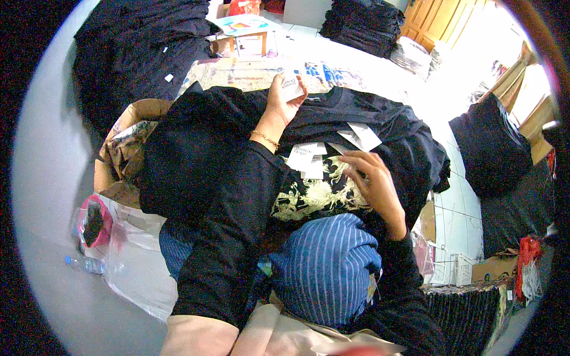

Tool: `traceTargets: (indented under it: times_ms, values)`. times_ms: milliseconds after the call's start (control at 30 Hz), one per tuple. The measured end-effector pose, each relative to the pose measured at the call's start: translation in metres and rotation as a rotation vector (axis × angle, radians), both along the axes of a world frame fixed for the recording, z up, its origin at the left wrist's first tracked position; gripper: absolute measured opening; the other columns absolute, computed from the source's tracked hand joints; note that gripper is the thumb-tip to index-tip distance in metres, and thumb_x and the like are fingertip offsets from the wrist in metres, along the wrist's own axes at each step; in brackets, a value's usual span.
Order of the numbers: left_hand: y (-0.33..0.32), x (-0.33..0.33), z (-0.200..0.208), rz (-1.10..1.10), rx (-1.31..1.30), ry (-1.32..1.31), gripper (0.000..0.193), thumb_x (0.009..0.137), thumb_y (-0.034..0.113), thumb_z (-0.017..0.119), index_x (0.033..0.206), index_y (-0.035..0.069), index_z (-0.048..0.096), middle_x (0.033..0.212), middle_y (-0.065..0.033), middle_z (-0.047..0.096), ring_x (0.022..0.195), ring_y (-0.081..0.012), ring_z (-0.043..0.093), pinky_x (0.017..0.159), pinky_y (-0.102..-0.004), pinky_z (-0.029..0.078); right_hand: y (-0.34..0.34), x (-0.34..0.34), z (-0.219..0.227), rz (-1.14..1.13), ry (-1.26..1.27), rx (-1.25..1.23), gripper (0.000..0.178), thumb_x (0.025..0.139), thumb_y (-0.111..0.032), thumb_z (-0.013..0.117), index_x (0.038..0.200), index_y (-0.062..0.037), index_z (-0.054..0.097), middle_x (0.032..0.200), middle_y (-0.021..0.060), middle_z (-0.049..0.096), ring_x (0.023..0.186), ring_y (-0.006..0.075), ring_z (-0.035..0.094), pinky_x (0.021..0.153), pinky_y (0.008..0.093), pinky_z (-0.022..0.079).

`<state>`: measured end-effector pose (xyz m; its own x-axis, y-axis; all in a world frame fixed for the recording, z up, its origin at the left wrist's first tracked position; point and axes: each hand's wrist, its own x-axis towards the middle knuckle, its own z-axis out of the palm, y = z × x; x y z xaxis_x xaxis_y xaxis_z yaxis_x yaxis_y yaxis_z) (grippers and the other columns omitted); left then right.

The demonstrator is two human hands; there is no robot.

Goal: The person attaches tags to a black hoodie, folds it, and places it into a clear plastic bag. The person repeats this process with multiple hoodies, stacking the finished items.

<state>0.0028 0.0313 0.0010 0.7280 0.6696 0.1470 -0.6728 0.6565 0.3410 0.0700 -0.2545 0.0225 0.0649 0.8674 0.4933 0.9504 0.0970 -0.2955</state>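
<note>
Nearest the viewer, at the lower edge, is beige cloth (267,332); just above it, at lower centre, blue cloth with white stripes (326,267) forms a rounded bulge. Across the middle of the frame spreads a black shirt (386,115), its pale yellow printed motif (314,193) facing up. The left hand (286,101), at upper centre, is closed around a white card (292,88) bearing dark print, fingers and thumb bent about its edges; a beaded bracelet (265,139) circles the wrist. The right hand (374,184), right of centre, is partly open, its fingers apart and slightly curved over the motif; nothing is seen in its grasp, and whether the fingertips touch the shirt cannot be told. Between the hands, white tags (306,159) lie overlapping on the shirt, with further white cards (362,136) to their upper right. Piles of black fabric occupy the upper left (136,47), upper centre (362,26) and right (493,142). At lower left, a pink-rimmed bag (104,222) stands near a clear bottle (84,264).
</note>
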Motion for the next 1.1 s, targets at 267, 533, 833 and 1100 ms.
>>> traceTargets:
  times_ms: [267, 533, 833, 1100]
  values:
    - [-0.001, 0.001, -0.002, -0.003, 0.007, -0.052, 0.027, 0.085, 0.024, 0.053, 0.104, 0.005, 0.054, 0.089, -0.0093, 0.059, 0.078, -0.0208, 0.06, 0.07, -0.0373, 0.055, -0.022, -0.014, -0.064, -0.202, -0.414, -0.109, 0.058, 0.084, -0.043, 0.053, 0.138, -0.0273, 0.036, 0.143, 0.003, 0.033, 0.132, 0.0251, 0.03, 0.107, 0.0445, 0.023]
    - [0.002, 0.001, -0.005, -0.011, 0.072, -0.035, 0.028, 0.086, 0.024, 0.054, 0.103, 0.001, 0.053, 0.09, -0.0101, 0.06, 0.079, -0.022, 0.06, 0.071, -0.0381, 0.054, -0.066, -0.017, -0.088, -0.109, -0.575, -0.271, 0.059, 0.082, -0.035, 0.046, 0.139, -0.0384, 0.029, 0.149, 0.0001, 0.022, 0.135, 0.0302, 0.023, 0.108, 0.0542, 0.014]
    - [0.013, 0.003, -0.011, -0.071, 0.014, -0.085, 0.029, 0.084, 0.019, 0.055, 0.104, -0.001, 0.053, 0.09, -0.0134, 0.059, 0.081, -0.0241, 0.059, 0.074, -0.0393, 0.054, -0.11, -0.002, -0.113, 0.093, -0.001, -0.519, 0.05, 0.083, -0.038, 0.042, 0.13, -0.0198, 0.046, 0.145, 0.0052, 0.029, 0.135, 0.03, 0.021, 0.112, 0.0507, 0.009]
    - [0.035, 0.001, -0.021, -0.12, 0.138, -0.068, 0.029, 0.084, 0.018, 0.054, 0.106, -0.002, 0.052, 0.094, -0.0142, 0.059, 0.086, -0.0245, 0.059, 0.079, -0.0396, 0.052, -0.134, 0.008, -0.183, -0.054, -0.297, -0.648, 0.049, 0.083, -0.034, 0.042, 0.126, -0.0121, 0.047, 0.131, 0.0126, 0.046, 0.123, 0.0314, 0.038, 0.107, 0.0513, 0.02]
